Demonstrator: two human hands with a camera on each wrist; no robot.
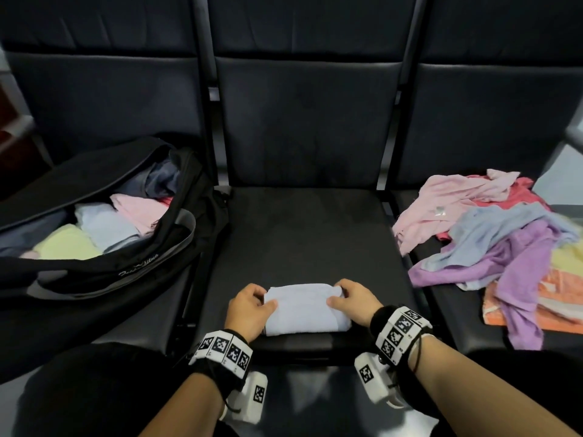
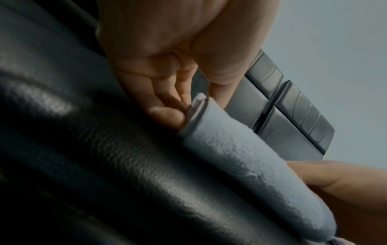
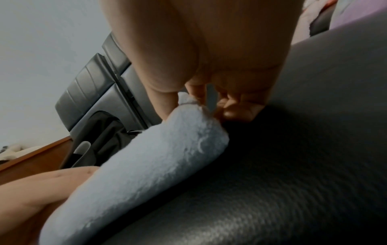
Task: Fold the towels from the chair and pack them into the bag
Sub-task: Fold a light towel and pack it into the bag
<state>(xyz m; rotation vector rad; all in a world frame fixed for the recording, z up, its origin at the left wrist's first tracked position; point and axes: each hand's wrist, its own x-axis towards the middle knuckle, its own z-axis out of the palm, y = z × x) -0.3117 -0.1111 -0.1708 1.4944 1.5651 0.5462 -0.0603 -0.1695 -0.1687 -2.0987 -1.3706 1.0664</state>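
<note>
A folded pale blue towel (image 1: pixel 303 309) lies on the front of the middle black seat (image 1: pixel 303 234). My left hand (image 1: pixel 252 302) pinches its far left corner, thumb on top and fingers beneath. My right hand (image 1: pixel 348 299) pinches the far right corner the same way. The left wrist view shows the towel (image 2: pixel 240 157) as a thick fold with my left hand (image 2: pixel 188 102) at its end. In the right wrist view the towel (image 3: pixel 146 165) runs across the seat from my right hand (image 3: pixel 194 102). An open black bag (image 1: pixel 104 247) on the left seat holds several folded towels (image 1: pixel 104 225).
A loose heap of unfolded towels (image 1: pixel 498 244), pink, blue, purple, yellow and orange, covers the right seat. Metal posts (image 1: pixel 209 127) divide the seats. The dark seat backs (image 1: pixel 309 121) rise behind. My knees are below the seat's front edge.
</note>
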